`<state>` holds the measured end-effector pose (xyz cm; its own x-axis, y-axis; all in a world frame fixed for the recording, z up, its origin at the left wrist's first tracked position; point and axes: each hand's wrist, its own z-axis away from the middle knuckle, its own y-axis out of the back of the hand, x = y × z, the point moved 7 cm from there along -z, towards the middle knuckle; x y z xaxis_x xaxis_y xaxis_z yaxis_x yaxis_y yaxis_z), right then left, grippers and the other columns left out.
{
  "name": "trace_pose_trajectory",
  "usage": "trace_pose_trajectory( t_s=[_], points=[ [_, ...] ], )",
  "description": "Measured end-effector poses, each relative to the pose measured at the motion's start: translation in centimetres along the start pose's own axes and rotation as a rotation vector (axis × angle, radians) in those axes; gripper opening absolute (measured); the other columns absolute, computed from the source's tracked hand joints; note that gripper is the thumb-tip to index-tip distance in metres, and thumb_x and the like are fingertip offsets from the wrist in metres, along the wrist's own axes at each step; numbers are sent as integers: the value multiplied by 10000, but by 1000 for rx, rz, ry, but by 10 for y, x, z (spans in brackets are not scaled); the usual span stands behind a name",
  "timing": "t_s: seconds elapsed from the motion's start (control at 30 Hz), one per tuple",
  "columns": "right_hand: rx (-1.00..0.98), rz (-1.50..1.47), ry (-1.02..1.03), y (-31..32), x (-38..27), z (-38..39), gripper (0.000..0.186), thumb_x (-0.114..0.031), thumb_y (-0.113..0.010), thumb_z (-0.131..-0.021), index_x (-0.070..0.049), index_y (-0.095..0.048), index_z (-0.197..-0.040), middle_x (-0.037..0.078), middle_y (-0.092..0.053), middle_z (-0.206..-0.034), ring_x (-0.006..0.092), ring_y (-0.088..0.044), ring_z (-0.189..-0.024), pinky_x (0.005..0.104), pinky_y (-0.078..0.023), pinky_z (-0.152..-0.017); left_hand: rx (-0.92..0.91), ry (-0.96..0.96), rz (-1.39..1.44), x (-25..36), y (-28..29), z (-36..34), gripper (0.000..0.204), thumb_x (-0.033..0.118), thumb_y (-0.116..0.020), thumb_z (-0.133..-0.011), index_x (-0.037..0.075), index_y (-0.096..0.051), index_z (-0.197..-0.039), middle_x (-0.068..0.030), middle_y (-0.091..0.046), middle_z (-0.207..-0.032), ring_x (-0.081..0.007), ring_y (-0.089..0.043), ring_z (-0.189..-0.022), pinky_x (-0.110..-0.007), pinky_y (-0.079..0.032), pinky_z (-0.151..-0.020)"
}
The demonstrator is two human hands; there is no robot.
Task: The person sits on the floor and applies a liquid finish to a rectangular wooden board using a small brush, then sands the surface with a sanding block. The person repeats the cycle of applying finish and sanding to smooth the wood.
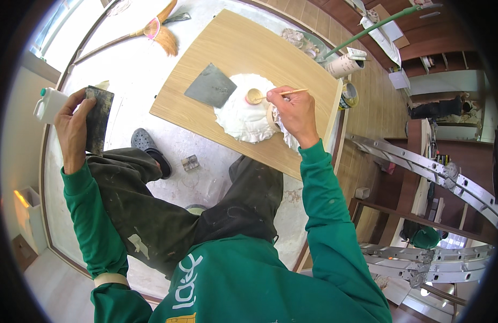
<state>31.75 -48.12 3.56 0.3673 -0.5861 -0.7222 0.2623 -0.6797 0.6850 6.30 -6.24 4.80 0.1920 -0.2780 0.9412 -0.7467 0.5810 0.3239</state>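
My left hand point(71, 126) is closed around a dark, worn rectangular piece point(101, 125), thin and stained, held upright over the floor beside my knee. My right hand point(296, 114) pinches a thin wooden stick point(293, 92); its left end reaches a small round cup point(254, 96) with pale yellowish contents. Under the cup lies a crumpled white cloth point(243, 121) on a light wood panel point(238, 43). A round tan ring point(271, 117), perhaps a tape roll, sits beside my right hand, partly hidden. Left of the cloth rests a grey square sheet point(210, 86).
A straw broom point(163, 37) and a white jug point(50, 106) with a green cap are at left. Past the panel stand a sandpaper-like roll point(343, 66) and a can point(348, 96). Aluminium ladders point(421, 164) stand at right; another person point(440, 109) is beyond.
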Motion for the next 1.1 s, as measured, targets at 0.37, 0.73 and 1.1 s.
trace_pose_trajectory(
  t_s=[0.37, 0.73, 1.1],
  points=[
    [174, -110, 27, 15, 6, 31, 194, -164, -759, -885, -9, -793, -997, 128, -772, -862, 162, -698, -761, 296, -530, -690, -3, -4, -67, -4, 5, -2, 352, 151, -688, -915, -61, -708, -1194, -92, -735, -951, -114, -675, -788, -241, -542, -739],
    [209, -5, 273, 16, -4, 50, 143, -125, -750, -872, -33, -792, -973, 146, -764, -912, 257, -683, -819, 348, -528, -742, -38, -52, -111, -8, 4, -8, 331, 129, -672, -907, -79, -705, -1163, -83, -722, -946, -116, -642, -816, -260, -515, -745],
    [264, -1257, -441, 42, 90, 94, 284, -209, -589, -991, 10, -704, -1132, 105, -757, -986, 223, -714, -928, 352, -531, -817, -30, 7, -232, -40, 34, -26, 379, 185, -671, -932, -59, -702, -1220, -75, -724, -1049, -146, -634, -932, -274, -487, -878]
  ],
)
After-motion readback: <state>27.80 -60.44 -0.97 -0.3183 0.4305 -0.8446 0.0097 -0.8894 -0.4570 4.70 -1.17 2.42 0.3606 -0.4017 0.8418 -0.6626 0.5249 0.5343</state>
